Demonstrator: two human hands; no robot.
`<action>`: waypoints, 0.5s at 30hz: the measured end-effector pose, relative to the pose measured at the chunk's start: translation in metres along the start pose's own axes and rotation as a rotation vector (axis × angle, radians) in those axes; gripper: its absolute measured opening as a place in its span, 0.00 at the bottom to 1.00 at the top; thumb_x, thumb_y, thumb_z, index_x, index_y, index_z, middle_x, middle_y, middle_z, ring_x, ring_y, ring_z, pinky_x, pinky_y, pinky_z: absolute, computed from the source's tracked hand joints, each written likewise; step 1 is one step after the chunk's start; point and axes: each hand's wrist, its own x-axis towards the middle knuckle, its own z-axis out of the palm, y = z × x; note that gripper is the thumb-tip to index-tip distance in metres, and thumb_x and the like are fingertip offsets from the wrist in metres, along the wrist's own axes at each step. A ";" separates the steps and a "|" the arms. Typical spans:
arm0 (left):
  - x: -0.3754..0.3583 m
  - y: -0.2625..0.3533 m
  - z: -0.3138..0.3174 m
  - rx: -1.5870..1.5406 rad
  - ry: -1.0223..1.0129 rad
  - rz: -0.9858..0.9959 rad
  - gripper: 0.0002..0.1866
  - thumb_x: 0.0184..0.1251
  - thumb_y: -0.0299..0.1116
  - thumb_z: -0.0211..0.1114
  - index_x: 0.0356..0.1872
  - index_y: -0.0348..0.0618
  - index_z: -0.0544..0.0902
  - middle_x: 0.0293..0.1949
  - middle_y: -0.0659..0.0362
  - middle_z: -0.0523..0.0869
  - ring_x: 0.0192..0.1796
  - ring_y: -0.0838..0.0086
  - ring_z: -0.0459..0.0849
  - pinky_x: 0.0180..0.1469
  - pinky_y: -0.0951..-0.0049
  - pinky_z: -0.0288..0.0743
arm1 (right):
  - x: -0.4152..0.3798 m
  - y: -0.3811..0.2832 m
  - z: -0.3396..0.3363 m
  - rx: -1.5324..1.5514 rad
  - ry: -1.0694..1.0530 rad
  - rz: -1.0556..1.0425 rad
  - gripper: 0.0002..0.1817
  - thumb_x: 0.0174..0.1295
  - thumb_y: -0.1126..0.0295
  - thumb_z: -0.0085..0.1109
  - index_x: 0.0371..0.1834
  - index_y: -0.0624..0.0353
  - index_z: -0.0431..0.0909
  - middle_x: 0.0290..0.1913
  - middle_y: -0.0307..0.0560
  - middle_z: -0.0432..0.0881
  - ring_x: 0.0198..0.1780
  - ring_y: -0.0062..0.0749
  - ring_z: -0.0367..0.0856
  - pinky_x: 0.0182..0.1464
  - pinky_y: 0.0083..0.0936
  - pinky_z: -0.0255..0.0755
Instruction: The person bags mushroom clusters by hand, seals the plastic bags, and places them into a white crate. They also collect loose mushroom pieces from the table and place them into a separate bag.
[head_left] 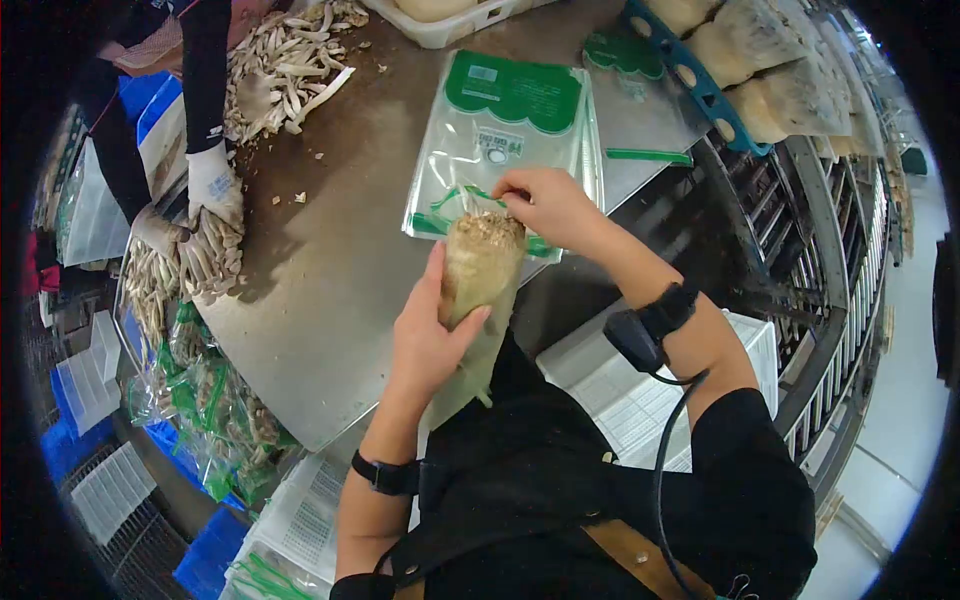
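Cream-coloured, with a rough brown base at its far end, the mushroom bundle (480, 268) lies against the palm side of my left hand (432, 325) — clamped there, thumb on one side, forefinger along the other, remaining fingers hidden. From my feed, the right hand (530, 208) sits just beyond the base, to its right, fingertips drawn together at the green-edged plastic film (462, 200); I cannot tell whether they grip it. Behind both — flat on the metal bench (330, 345) — is a stack of green-topped bags (512, 95).
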 end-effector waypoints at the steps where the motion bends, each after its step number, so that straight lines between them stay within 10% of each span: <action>1: 0.002 0.003 0.001 -0.003 -0.014 -0.021 0.42 0.51 0.30 0.69 0.68 0.42 0.58 0.54 0.47 0.77 0.55 0.65 0.77 0.56 0.68 0.70 | -0.003 -0.003 -0.005 -0.019 0.038 -0.033 0.07 0.56 0.70 0.57 0.36 0.60 0.80 0.32 0.51 0.80 0.34 0.44 0.79 0.36 0.31 0.72; 15: -0.001 0.048 -0.035 0.134 0.018 -0.048 0.39 0.48 0.30 0.71 0.63 0.46 0.61 0.51 0.45 0.78 0.48 0.58 0.81 0.50 0.66 0.74 | -0.027 -0.087 0.004 -0.332 0.267 -0.596 0.11 0.46 0.71 0.57 0.35 0.58 0.74 0.28 0.42 0.72 0.30 0.37 0.77 0.26 0.30 0.72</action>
